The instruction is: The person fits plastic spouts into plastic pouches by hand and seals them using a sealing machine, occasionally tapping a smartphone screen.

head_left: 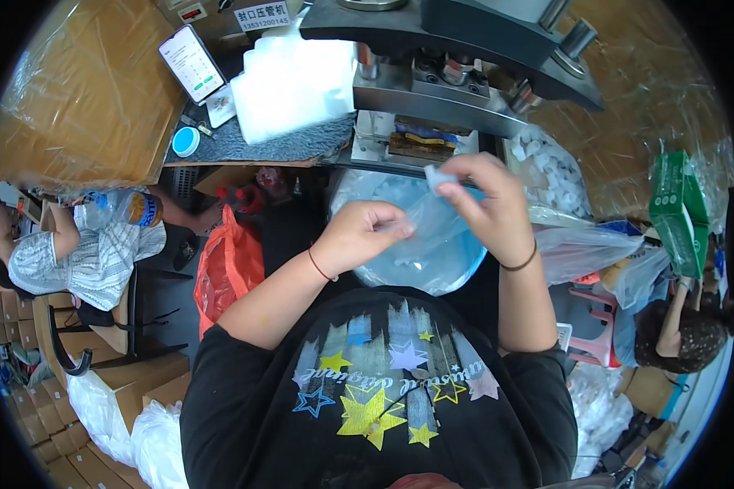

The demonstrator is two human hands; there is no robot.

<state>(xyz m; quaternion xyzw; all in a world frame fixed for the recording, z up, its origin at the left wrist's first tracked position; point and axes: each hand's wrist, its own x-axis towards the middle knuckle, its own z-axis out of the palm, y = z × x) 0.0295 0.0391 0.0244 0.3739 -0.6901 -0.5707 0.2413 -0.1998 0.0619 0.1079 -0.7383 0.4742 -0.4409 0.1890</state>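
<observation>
My right hand (491, 196) is closed in a pinch on a small whitish plastic piece (437, 176), held up in front of the press. My left hand (360, 235) is lower and to the left, its thumb and fingers pressed together. Something thin and translucent shows at its fingertips, but I cannot make out what it is. Below both hands stands a round light-blue basin (457, 273) with clear film and pale pieces in it. Whether the film between my hands is held or lies behind them, I cannot tell.
A metal press (448, 110) overhangs the far side. Left of it are a white stack of sheets (289, 90), a phone (192, 65) and a blue-lidded tub (185, 142). White pieces (546, 167) fill a bag at right. A red bag (228, 265) hangs left. People sit at both sides.
</observation>
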